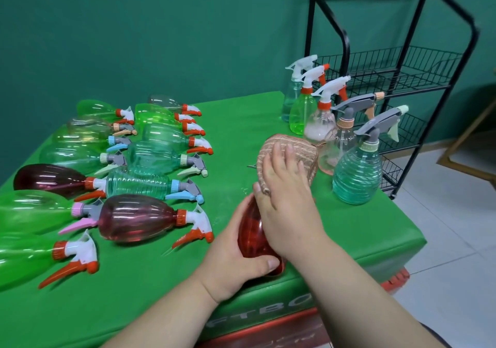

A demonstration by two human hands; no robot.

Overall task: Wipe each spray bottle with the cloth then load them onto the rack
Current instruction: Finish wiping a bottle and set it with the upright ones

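Observation:
My left hand (236, 253) grips the base of a red spray bottle (251, 232) near the table's front edge. My right hand (287, 194) presses a beige striped cloth (284, 146) over the bottle's upper part, fingers spread flat; the bottle's head is hidden under the cloth. Several spray bottles lie on their sides at the left, among them a dark red one (134, 218). Several more stand upright at the right, the nearest a teal ribbed one (358, 175). The black wire rack (397, 79) stands behind the table's right end.
The table is covered with a green cloth (150, 280). Its front right corner drops to a white tiled floor (442, 240). A green wall lies behind. A wooden frame (467, 138) stands at the far right.

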